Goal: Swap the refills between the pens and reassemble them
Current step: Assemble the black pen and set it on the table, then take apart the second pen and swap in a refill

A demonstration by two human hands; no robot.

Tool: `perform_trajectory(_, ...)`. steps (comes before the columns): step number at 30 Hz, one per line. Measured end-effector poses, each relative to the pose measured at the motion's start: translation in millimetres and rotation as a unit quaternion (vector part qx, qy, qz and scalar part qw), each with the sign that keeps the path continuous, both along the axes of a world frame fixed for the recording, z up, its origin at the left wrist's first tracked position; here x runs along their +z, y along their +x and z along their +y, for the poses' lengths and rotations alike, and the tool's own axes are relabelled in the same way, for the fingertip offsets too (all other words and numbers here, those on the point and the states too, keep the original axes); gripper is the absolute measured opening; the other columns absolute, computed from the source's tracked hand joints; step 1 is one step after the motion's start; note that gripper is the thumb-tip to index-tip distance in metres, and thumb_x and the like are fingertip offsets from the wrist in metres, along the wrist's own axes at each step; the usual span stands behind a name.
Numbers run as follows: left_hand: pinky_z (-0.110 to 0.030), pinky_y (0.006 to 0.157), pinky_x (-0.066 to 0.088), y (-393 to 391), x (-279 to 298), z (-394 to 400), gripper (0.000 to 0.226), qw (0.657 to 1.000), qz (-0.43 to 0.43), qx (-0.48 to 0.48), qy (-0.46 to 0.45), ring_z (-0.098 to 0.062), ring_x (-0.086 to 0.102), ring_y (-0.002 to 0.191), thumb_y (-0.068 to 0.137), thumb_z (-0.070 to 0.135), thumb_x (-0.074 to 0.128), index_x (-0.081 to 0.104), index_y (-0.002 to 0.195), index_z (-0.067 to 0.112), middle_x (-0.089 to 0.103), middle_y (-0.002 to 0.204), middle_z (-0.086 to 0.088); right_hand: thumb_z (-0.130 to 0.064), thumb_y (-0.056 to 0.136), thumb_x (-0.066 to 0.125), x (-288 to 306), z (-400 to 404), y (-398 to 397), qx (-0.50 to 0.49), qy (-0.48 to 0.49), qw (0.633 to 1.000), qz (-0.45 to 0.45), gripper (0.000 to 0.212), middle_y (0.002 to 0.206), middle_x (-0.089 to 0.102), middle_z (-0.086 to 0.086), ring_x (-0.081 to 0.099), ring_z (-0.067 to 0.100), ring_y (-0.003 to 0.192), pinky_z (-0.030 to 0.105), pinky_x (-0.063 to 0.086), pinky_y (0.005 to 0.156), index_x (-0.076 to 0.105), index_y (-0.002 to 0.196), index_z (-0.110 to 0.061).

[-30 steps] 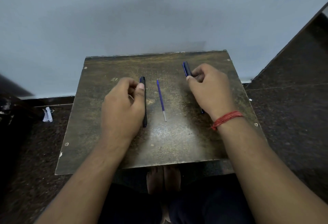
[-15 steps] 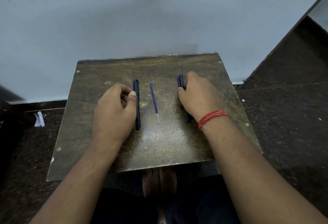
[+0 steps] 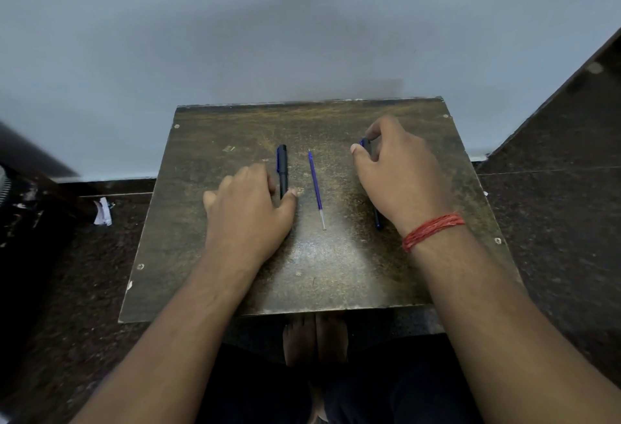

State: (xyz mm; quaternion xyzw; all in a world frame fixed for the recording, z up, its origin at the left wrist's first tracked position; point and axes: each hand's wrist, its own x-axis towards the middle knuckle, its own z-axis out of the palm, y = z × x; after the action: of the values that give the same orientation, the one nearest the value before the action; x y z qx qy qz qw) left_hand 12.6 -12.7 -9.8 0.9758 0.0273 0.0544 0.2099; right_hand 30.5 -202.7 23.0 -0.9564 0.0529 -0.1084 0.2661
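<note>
A black pen point(image 3: 283, 168) with a blue clip lies lengthwise on the worn wooden board point(image 3: 235, 128). My left hand point(image 3: 247, 212) covers its near end, thumb on its right side and fingers on its left. A loose blue refill point(image 3: 316, 185) lies bare in the middle, metal tip toward me, touched by neither hand. My right hand point(image 3: 400, 175) rests over a blue pen point(image 3: 365, 144); thumb and fingertips pinch its far end. Only its cap and its near tip show from under the palm.
The board stands against a pale grey wall point(image 3: 302, 37) on a dark speckled floor point(image 3: 554, 222). A white paper scrap point(image 3: 102, 212) lies on the floor at the left. My bare feet point(image 3: 316, 339) show below the board's near edge.
My left hand has slid toward me along the black pen, baring more of its far half. My right hand stays on the blue pen. The refill has not moved.
</note>
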Motion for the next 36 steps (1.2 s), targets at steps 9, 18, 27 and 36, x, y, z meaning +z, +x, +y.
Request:
perform_trajectory(9, -0.045, 0.080, 0.041, 3, -1, -1, 0.028, 1.000, -0.009, 0.003, 0.010, -0.024, 0.053, 0.077, 0.090, 0.041, 0.048, 0.045, 0.073, 0.020, 0.054, 0.076, 0.003, -0.039, 0.095, 0.057, -6, 2, 2, 0.022, 0.032, 0.999, -0.008, 0.021, 0.084, 0.062, -0.006, 0.060, 0.016, 0.082, 0.031, 0.048, 0.069, 0.056, 0.109, -0.023)
perform_trajectory(18, -0.016, 0.052, 0.036, -6, 15, -11, 0.014, 0.973, -0.064, -0.034, -0.219, -0.007, 0.050, 0.062, 0.096, 0.024, 0.057, 0.047, 0.090, 0.016, 0.054, 0.071, 0.006, -0.038, 0.094, 0.060, -7, 5, 2, 0.002, 0.144, 0.989, -0.019, 0.013, 0.069, 0.056, -0.010, 0.056, 0.004, 0.067, 0.021, 0.040, 0.059, 0.061, 0.094, -0.025)
perform_trajectory(27, -0.017, 0.059, 0.039, -11, 17, -18, 0.006, 0.953, -0.036, -0.094, -0.287, -0.007, 0.051, 0.068, 0.101, 0.018, 0.047, 0.051, 0.101, 0.023, 0.054, 0.077, 0.006, -0.040, 0.096, 0.061, -5, 17, -2, 0.034, 0.478, 0.875, 0.064, 0.026, 0.077, 0.072, -0.002, 0.061, 0.009, 0.069, 0.023, 0.043, 0.059, 0.065, 0.090, -0.015)
perform_trajectory(36, -0.017, 0.046, 0.033, -13, 16, -22, 0.020, 0.963, -0.017, -0.113, -0.246, -0.004, 0.043, 0.052, 0.102, 0.027, 0.043, 0.058, 0.093, 0.018, 0.046, 0.059, 0.008, -0.020, 0.092, 0.069, -9, 22, -1, 0.044, 0.554, 0.828, 0.077, 0.014, 0.072, 0.068, 0.001, 0.058, 0.010, 0.064, 0.026, 0.042, 0.056, 0.065, 0.081, -0.013)
